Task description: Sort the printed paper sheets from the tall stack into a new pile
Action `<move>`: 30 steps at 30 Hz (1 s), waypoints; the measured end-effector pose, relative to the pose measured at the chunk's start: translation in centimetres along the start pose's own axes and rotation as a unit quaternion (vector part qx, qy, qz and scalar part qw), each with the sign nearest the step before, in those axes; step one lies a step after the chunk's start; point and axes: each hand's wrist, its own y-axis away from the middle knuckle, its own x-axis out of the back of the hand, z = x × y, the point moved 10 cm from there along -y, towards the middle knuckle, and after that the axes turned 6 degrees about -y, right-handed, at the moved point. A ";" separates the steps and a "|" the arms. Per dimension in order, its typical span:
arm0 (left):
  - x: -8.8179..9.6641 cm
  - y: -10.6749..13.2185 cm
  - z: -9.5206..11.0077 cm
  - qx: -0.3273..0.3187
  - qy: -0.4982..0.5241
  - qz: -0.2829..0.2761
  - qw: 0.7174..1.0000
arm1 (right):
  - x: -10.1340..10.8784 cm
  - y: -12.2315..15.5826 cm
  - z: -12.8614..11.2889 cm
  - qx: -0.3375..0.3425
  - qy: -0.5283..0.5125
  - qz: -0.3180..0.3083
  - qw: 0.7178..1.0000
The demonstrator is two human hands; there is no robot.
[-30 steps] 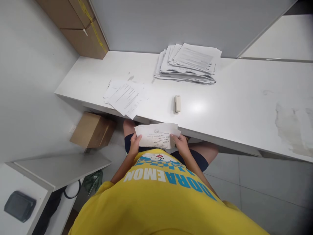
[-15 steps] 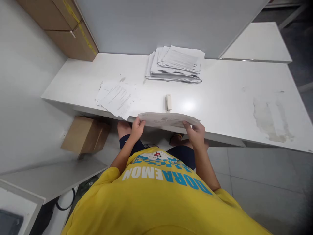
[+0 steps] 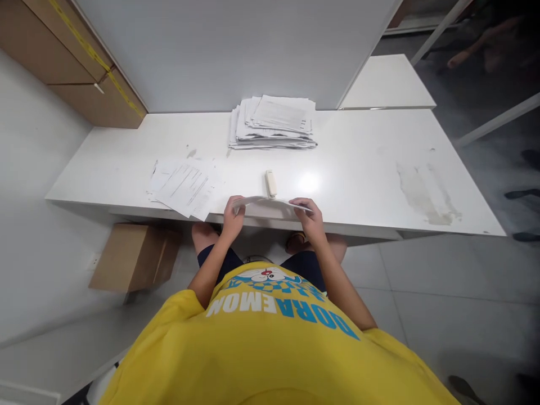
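Note:
Between my two hands, at the front edge of the white desk, is a thin sheaf of paper (image 3: pixel 264 202), seen nearly edge-on and bowed up in the middle. My left hand (image 3: pixel 233 218) is closed on its left end. Around the right end, my right hand (image 3: pixel 310 218) grips with thumb and fingers. Whether it is one sheet or more I cannot tell. Just beyond the paper lies a cream stapler (image 3: pixel 270 183). Loose printed sheets (image 3: pixel 185 188) lie fanned out to the left, partly over the desk's edge.
A tall stack of papers (image 3: pixel 274 124) stands at the back of the white desk (image 3: pixel 354 169), against a grey partition (image 3: pixel 236 50). Cardboard boxes (image 3: pixel 105 101) fill the back left corner; another box (image 3: pixel 130 256) is below the desk. At far right, part of another person (image 3: pixel 481 48) shows.
The paper has tilted from showing its printed face to nearly edge-on, and it now bows upward. Both hands still hold its ends. The camera view has shifted somewhat.

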 end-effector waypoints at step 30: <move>-6.2 -2.3 -0.2 0.016 -0.161 -0.157 0.974 | 9.2 2.5 6.3 -0.254 0.036 0.065 0.964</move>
